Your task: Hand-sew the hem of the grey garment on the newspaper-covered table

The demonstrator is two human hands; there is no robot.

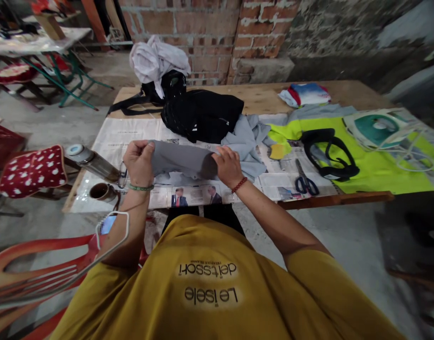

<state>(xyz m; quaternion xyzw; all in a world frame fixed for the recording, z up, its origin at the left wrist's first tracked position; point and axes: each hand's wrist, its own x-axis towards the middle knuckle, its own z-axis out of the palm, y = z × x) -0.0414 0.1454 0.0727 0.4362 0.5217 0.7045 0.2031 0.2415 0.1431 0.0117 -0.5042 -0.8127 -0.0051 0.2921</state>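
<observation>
A strip of grey fabric [183,160] is stretched between my two hands above the newspaper-covered table. My left hand [139,160] pinches its left end, thumb on top. At the other end, my right hand [229,165] grips the cloth, fingers bent over its edge. Crumpled light-grey fabric [247,141] lies just beyond my right hand. Behind the strip rests a black bag [206,113]. Dark-handled scissors [305,183] lie on the newspaper to the right, apart from my hands.
A bottle [94,163] and a brown mug [102,192] stand at the table's left. Rightward are a black strap loop [330,153], neon-yellow cloth [369,182] and a green-white iron [378,125] with its cord. A red plastic chair [43,250] is at lower left.
</observation>
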